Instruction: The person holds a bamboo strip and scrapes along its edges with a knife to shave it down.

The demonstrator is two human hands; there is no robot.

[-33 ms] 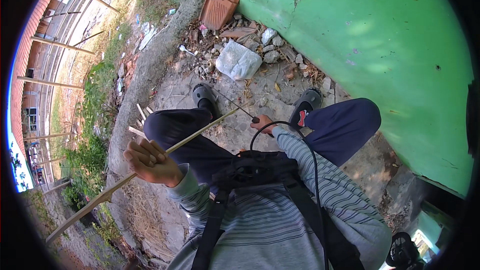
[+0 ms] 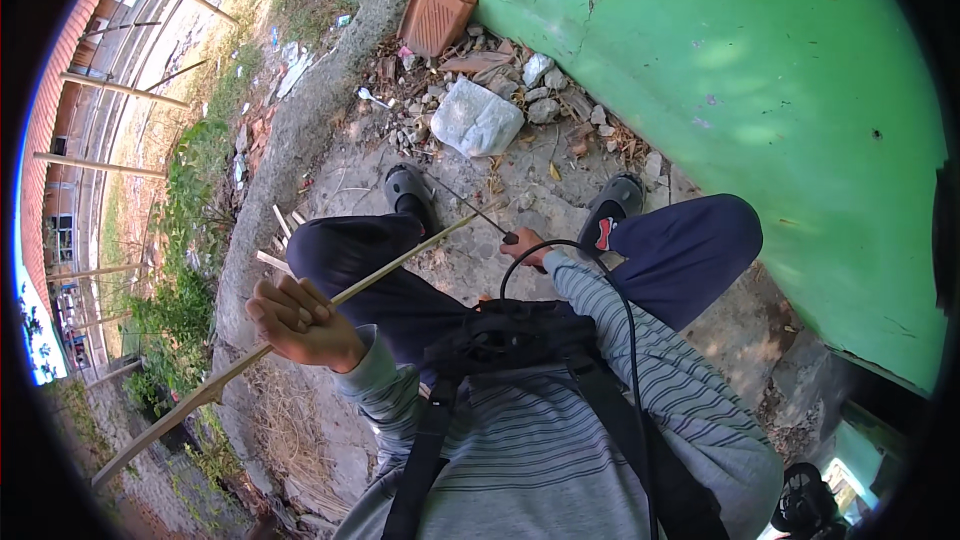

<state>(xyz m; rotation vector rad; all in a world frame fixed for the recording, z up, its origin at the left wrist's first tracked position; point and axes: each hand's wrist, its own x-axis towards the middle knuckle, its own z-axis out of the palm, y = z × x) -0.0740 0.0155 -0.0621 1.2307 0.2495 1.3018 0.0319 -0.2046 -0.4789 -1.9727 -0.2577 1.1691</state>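
Note:
My left hand (image 2: 305, 328) is closed around a long, pale bamboo strip (image 2: 405, 260). The strip runs slantwise from the lower left, past my left thigh, and its thin end lies between my knees. In my right hand (image 2: 529, 246) is the dark handle of a knife (image 2: 463, 201), its long thin blade seen nearly edge-on. That blade points forward and left toward my left shoe, above the tip of the strip. Whether blade and strip touch, I cannot tell.
Ahead of my feet lie a white wrapped bundle (image 2: 477, 118), rubble (image 2: 543, 112) and an orange ridged block (image 2: 437, 15). A green wall (image 2: 740, 90) rises on the right. Along the left runs a low concrete kerb (image 2: 300, 105); pale sticks (image 2: 280, 225) lie by my left knee.

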